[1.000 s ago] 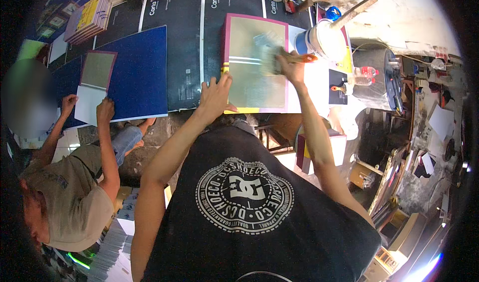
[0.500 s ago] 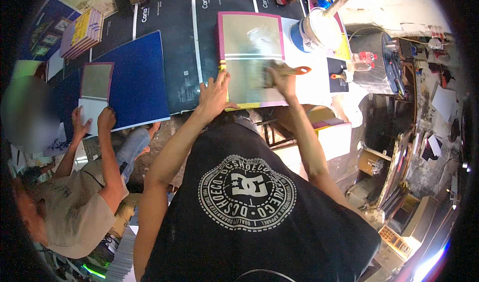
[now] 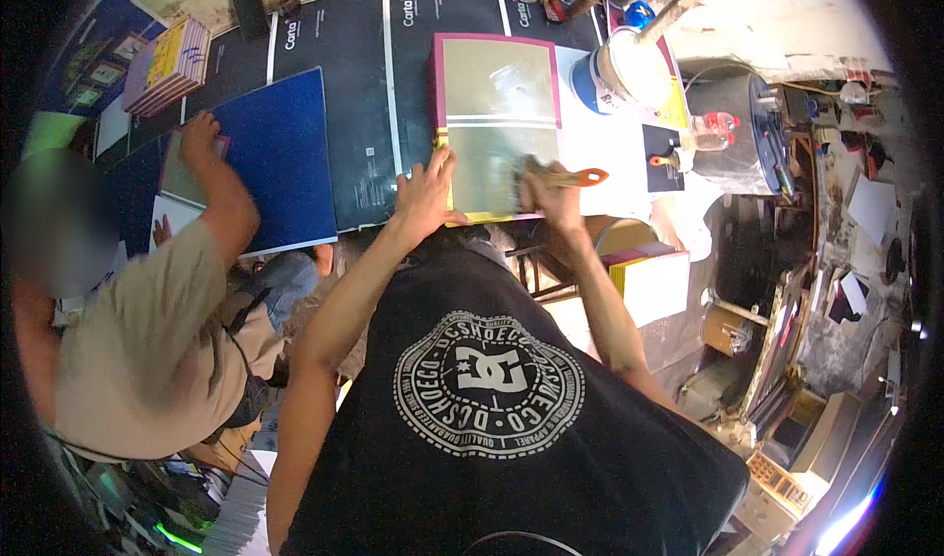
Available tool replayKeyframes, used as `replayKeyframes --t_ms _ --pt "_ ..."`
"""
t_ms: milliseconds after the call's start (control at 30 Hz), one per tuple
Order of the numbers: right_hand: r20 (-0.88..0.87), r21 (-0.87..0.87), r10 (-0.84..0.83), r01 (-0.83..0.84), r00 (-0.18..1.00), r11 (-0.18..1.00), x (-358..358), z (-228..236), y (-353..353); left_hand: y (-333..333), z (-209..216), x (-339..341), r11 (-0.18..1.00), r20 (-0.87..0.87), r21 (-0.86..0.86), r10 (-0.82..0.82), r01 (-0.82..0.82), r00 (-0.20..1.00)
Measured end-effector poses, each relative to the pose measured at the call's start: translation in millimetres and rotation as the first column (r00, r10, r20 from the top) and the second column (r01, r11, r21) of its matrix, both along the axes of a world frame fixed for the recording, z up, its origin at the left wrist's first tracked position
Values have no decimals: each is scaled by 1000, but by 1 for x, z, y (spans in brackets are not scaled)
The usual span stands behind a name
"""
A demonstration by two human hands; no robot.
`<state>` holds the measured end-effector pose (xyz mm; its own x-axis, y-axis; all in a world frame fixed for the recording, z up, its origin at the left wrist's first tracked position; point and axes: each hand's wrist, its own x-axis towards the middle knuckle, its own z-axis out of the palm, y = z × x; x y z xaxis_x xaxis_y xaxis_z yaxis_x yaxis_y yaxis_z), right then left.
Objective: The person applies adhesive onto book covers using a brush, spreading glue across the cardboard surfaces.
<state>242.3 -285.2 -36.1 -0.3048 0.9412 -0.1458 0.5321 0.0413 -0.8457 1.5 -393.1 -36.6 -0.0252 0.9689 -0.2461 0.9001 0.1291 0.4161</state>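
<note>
A flat brush with an orange-tipped handle [image 3: 592, 176] is in my right hand [image 3: 555, 205]. Its blurred bristles meet the lower grey panel of a hardback cover [image 3: 492, 76], which has maroon and yellow borders and two pale strips across its middle. The cover appears to be the top one of a stack, and its surface looks wet. My left hand [image 3: 423, 200] lies at the lower left edge of the cover, fingers spread and thumb along the near edge. White sheets [image 3: 612, 148] lie right of the cover.
Beyond the sheets stands a white-and-blue bucket [image 3: 634, 69] with a wooden stick [image 3: 680, 5]. A second brush [image 3: 669, 160] and plastic bottles [image 3: 715, 131] lie to the right. At left, a co-worker's arm [image 3: 218, 184] reaches over a blue board [image 3: 285, 163], near stacked books [image 3: 167, 67].
My right hand has moved slightly left and nearer me with the brush. My left hand stays at the cover's edge. The co-worker has leaned in, one hand reaching farther over the smaller panel.
</note>
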Motion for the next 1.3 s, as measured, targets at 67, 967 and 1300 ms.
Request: replayKeyframes --t_ms 67,967,1300 --pt "90 163 -24 9 996 987 65 -8 33 2 6 3 1000 11 0 -6 6 1000" --pt "373 258 735 -824 566 504 -93 29 223 6 17 10 991 20 -117 61 -59 998" --pt "342 575 479 -583 808 574 -66 47 334 8 19 15 983 114 -109 162 -150 980"
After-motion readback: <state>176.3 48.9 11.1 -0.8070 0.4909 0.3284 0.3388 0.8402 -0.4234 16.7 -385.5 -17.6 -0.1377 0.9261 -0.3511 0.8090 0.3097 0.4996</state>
